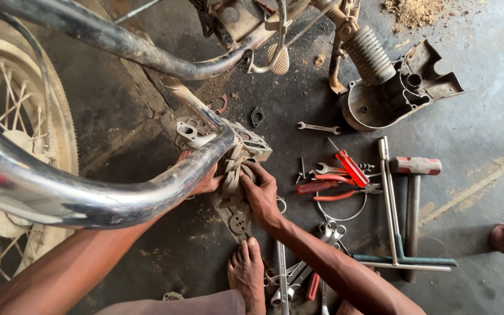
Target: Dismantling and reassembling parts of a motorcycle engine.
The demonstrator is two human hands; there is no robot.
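Pressing under fingers (251,178): rag (234,175).

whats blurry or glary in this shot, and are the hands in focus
Head view: the chrome bar close to the lens is soft and streaked with bright glare, and it hides part of the left hand; the right hand on the dirty rag is sharp, as are the tools like the red screwdriver; the light is soft, with faint shadows on the concrete floor.
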